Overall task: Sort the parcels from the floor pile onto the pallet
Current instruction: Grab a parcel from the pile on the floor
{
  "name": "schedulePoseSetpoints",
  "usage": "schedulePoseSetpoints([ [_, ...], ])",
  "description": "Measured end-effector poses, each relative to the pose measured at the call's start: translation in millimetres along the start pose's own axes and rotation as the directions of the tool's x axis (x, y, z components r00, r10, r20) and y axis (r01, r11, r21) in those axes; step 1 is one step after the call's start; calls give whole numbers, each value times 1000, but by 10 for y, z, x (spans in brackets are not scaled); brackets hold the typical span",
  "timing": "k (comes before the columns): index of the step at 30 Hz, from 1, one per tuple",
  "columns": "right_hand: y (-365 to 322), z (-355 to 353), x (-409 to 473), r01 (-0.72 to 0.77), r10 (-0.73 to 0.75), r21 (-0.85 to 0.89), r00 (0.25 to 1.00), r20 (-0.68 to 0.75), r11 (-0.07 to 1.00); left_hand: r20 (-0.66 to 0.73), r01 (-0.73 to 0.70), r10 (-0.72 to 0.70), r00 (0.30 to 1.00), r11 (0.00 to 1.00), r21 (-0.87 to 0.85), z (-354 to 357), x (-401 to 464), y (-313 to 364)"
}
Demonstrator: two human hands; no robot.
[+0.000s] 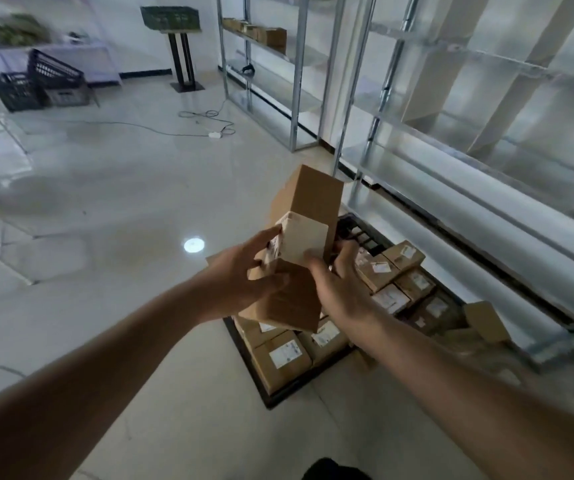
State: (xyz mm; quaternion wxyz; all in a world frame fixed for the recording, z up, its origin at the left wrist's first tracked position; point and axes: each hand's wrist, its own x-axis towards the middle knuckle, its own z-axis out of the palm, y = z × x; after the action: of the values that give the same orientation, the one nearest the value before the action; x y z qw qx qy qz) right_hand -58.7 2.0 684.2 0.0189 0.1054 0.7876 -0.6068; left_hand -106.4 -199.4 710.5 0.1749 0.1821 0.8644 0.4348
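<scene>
I hold a long brown cardboard parcel (308, 202) with a white label, tilted up in the air above the pallet. My left hand (244, 275) grips its left side by the label. My right hand (341, 289) grips its right side from below. A second brown parcel (289, 303) sits between my hands under the first; which hand carries it I cannot tell. Below lies the black pallet (261, 372), laid with several labelled brown parcels (282, 358) in rows.
Metal shelving (451, 140) runs along the right, close behind the pallet. One loose parcel (486, 322) leans at the pallet's far right. Black crates (39, 81) stand at the back left. A cable and white plug block (214, 134) lie on the tiled floor.
</scene>
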Motion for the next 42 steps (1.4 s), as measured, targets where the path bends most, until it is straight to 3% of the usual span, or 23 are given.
schedulePoseSetpoints([
  [4,-202,441,222,-4,-1,87,998,55,996,-16,12,-11,1000,1000,12,-409,31,-268],
  [8,-352,704,610,14,-18,50,997,81,999,-42,16,-16,999,1000,8,-719,316,-497],
  [21,-271,1468,2301,-108,75,201,983,165,974,13,170,-170,985,985,-42,-1455,1637,-1342],
  [27,-247,1749,3042,-148,131,175,986,107,973,82,173,-171,982,985,-26,-1878,2331,-1722],
  [33,-275,2333,3812,-201,207,79,976,-71,976,224,136,-127,966,990,-24,-2452,3165,-2331],
  [37,-456,2872,4338,-231,276,227,942,-190,946,354,113,-64,933,986,-120,-3004,3756,-2719],
  [42,-544,3401,4784,-243,360,382,892,-273,892,451,68,-21,892,994,-89,-3491,4345,-3046],
])
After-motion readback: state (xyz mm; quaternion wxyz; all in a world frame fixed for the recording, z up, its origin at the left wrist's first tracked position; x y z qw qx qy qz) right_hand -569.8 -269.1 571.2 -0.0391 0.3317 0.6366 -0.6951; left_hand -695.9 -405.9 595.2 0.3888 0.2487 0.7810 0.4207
